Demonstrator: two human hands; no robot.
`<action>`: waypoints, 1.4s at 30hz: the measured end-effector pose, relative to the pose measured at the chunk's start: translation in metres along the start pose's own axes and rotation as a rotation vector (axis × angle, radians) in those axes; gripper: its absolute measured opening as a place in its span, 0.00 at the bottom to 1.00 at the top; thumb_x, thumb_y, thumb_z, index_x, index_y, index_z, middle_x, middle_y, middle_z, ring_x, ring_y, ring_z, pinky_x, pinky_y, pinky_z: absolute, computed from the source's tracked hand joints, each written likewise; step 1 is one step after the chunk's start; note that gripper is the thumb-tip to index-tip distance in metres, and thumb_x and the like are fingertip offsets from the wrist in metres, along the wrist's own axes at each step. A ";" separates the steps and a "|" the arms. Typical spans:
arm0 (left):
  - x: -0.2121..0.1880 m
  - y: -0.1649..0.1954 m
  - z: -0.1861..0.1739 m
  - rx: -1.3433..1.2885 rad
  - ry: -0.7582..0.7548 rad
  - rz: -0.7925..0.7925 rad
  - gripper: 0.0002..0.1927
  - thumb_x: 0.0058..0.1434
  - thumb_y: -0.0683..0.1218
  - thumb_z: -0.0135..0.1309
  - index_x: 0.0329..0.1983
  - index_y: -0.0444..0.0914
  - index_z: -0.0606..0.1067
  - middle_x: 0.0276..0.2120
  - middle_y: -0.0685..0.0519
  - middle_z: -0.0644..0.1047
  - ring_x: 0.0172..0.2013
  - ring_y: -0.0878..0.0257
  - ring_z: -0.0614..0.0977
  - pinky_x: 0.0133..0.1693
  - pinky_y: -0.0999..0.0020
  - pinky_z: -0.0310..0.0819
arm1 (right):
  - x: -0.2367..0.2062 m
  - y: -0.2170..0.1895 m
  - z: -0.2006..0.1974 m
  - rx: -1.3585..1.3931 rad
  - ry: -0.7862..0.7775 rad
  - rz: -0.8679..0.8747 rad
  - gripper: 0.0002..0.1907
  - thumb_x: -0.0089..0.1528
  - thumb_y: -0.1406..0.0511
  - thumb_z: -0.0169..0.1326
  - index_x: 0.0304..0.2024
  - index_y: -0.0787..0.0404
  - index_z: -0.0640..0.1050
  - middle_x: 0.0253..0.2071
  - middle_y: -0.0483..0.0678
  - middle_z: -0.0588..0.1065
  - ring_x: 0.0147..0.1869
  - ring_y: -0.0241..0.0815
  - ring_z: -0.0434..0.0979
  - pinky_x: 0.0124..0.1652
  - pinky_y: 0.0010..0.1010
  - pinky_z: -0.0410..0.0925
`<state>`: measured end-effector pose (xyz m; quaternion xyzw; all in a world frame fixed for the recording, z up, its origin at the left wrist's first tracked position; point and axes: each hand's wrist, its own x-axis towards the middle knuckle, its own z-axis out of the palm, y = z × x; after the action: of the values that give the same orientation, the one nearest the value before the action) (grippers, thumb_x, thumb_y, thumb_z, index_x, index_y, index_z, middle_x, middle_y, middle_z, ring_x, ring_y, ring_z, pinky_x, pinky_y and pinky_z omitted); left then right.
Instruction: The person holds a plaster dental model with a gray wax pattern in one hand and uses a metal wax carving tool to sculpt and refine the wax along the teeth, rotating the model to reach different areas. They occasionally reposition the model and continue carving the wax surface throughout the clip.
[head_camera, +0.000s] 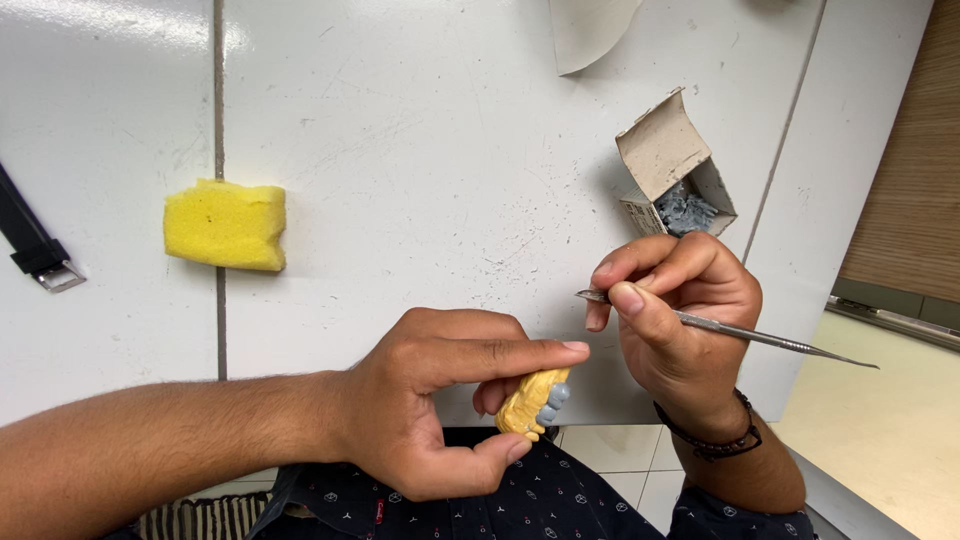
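My left hand (440, 400) grips a small yellow dental cast (528, 402) with grey wax teeth (553, 403) along one side, holding it between thumb and fingers just off the near table edge. My right hand (675, 320) pinches a thin double-ended metal carving tool (740, 332) like a pen. The tool's short end points left, just above the cast and my left index fingertip, without touching the cast. Its long end sticks out to the right.
A yellow sponge (226, 225) lies on the white table (420, 150) at left. An open small cardboard box (672, 165) holding grey material stands beyond my right hand. A black strap with a buckle (35, 250) is at the far left, a white sheet (590, 30) at the top.
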<state>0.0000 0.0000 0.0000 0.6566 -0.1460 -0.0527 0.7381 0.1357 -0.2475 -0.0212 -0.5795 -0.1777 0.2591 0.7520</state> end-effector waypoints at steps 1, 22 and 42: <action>0.006 -0.009 0.001 -0.001 0.000 0.000 0.33 0.64 0.44 0.59 0.74 0.41 0.69 0.35 0.58 0.77 0.30 0.74 0.77 0.35 0.80 0.78 | 0.000 0.005 0.008 0.000 0.000 0.000 0.10 0.73 0.72 0.59 0.41 0.66 0.70 0.42 0.63 0.77 0.39 0.42 0.80 0.35 0.32 0.78; 0.001 -0.042 -0.002 0.177 0.303 0.182 0.21 0.68 0.35 0.60 0.57 0.32 0.62 0.49 0.41 0.79 0.54 0.57 0.87 0.56 0.67 0.86 | 0.020 -0.003 0.037 -0.767 -0.344 -0.508 0.23 0.59 0.69 0.71 0.54 0.66 0.77 0.29 0.45 0.75 0.30 0.33 0.75 0.29 0.27 0.67; 0.002 -0.039 0.003 0.423 0.250 0.438 0.23 0.63 0.38 0.65 0.52 0.38 0.63 0.45 0.40 0.82 0.49 0.52 0.88 0.49 0.64 0.90 | 0.016 0.005 0.033 -0.696 -0.363 -0.652 0.20 0.57 0.69 0.69 0.50 0.62 0.78 0.27 0.42 0.73 0.30 0.32 0.73 0.32 0.27 0.72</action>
<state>0.0061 -0.0085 -0.0381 0.7496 -0.1999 0.2198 0.5914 0.1290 -0.2117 -0.0182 -0.6557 -0.5529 0.0330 0.5131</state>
